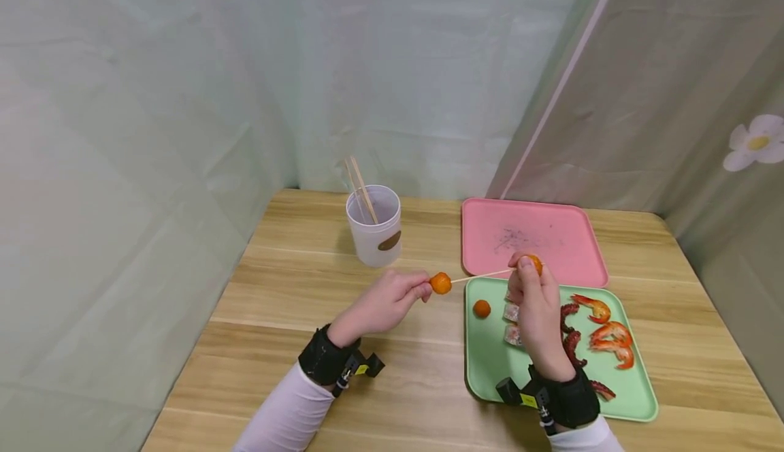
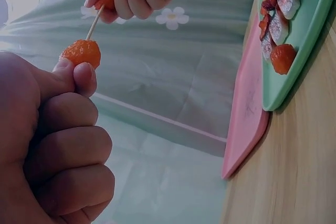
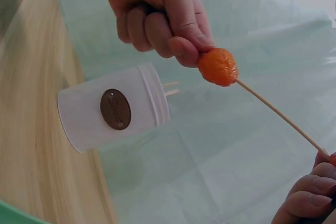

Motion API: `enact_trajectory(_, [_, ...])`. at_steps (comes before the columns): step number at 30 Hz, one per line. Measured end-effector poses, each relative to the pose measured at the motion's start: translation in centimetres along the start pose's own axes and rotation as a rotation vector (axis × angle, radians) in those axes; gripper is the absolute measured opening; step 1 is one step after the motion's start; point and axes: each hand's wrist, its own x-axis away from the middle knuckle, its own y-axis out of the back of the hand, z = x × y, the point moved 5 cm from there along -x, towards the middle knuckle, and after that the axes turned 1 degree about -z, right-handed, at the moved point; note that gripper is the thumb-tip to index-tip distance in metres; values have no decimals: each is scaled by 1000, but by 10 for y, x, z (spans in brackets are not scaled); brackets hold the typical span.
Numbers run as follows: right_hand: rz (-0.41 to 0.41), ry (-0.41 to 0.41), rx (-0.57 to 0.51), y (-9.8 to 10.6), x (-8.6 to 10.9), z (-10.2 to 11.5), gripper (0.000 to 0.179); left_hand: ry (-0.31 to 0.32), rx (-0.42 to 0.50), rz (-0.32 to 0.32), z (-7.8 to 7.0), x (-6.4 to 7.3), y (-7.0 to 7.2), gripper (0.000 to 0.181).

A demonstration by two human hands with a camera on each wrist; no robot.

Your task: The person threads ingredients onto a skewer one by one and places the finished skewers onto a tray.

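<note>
My left hand point(image 1: 392, 299) pinches the end of a thin wooden skewer point(image 1: 484, 276), thumb and forefinger right against an orange ball point(image 1: 440, 283) threaded there. Its other fingers are curled in. At the skewer's far end, my right hand point(image 1: 534, 312) grips a second orange ball point(image 1: 535, 263) between thumb and fingers; they partly cover it. The skewer runs nearly level between both hands, bare in the middle. Beneath the right hand is a green tray point(image 1: 490, 370) with a loose orange ball point(image 1: 482, 309), white-and-pink pieces point(image 1: 513, 334), dark red tentacles point(image 1: 571, 348) and several shrimp point(image 1: 612, 333).
Behind the green tray lies a pink tray point(image 1: 527, 220) with dark specks. A white cup point(image 1: 375, 241) holding thin sticks point(image 1: 365, 193) stands at the table's back, beyond the left hand. Pale curtains point(image 1: 416, 84) close off the back and sides of the wooden table point(image 1: 275, 288).
</note>
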Motion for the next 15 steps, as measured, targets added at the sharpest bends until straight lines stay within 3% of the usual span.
enact_trajectory(9, [1,102,-91,-12,6,2,24,-8,5,26,-3,0,0,24])
enact_trajectory(15, [-3,127,-130,-15,9,-1,23,3,16,30,-4,1,-1,25])
